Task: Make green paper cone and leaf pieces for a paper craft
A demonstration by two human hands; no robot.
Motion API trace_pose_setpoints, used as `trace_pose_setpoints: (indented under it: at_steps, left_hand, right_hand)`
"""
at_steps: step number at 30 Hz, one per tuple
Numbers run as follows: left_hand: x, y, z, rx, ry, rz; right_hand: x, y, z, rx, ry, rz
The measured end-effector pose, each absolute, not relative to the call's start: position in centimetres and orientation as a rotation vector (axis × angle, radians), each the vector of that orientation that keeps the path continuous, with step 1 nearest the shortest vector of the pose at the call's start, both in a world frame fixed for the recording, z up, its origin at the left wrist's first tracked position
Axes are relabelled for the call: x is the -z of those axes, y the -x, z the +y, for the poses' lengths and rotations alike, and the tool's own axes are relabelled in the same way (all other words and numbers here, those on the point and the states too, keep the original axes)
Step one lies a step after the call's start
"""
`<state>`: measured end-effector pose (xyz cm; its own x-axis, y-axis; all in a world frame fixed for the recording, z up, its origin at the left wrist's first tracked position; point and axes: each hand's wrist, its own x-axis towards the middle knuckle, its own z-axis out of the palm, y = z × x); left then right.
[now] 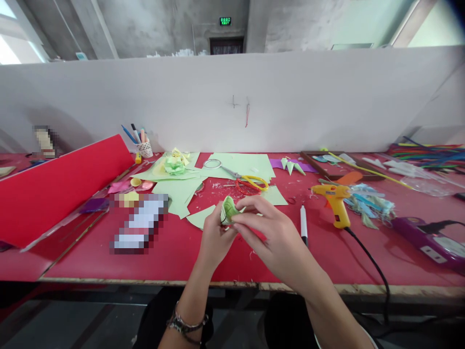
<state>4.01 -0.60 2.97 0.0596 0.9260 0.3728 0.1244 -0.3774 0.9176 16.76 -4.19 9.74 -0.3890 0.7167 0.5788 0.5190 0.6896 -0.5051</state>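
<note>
Hands (278,237) on paper (228,208), EXIT sign (225,21)

The left hand (215,231) and the right hand (275,233) meet above a red table (249,265), fingertips pinching a small curled green paper (228,212) between them. Just beyond the grip lie scissors (244,178) with red and yellow handles, beside flat green sheets (258,164). Farther off, beyond and left of the grip, sits a crumpled paper (175,165), with a pen cup (144,149) past it. Near the grip's right lies a white marker (303,220); farther right is a yellow glue gun (338,203), its black cord running over the table edge.
</note>
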Motion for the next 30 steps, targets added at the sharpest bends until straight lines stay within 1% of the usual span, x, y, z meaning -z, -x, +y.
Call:
trace_pose_setpoints:
  at_steps: [4, 7, 12, 20, 26, 30]
  left_hand:
    - [-3.3, -4.2, -0.6, -1.435, -1.591, 1.154]
    - [-3.7, -4.4, -0.8, -1.455, -1.635, 1.088]
    - [-4.2, -4.5, -1.2, -1.454, -1.713, 0.992]
    - [-4.4, -4.7, -1.4, -1.385, -1.666, 0.971]
    - [-4.2, -4.9, -0.9, -1.343, -1.486, 1.116]
    - [-4.1, -4.9, -0.5, -1.297, -1.287, 1.036]
  right_hand:
    - [-10.4, -17.3, -4.8, -0.272, 0.922, -2.020]
    - [-10.9, -17.8, -5.1, -0.291, 0.888, -1.872]
    - [-10.9, -18.4, -5.1, -0.424, 0.868, -1.634]
    - [-10.6, -18.0, -5.0, -0.698, 0.851, -1.581]
    - [-10.4, -18.1, -4.6, -0.693, 0.906, -1.611]
    - [-9.9, -18.5, -3.6, -0.603, 1.005, -1.583]
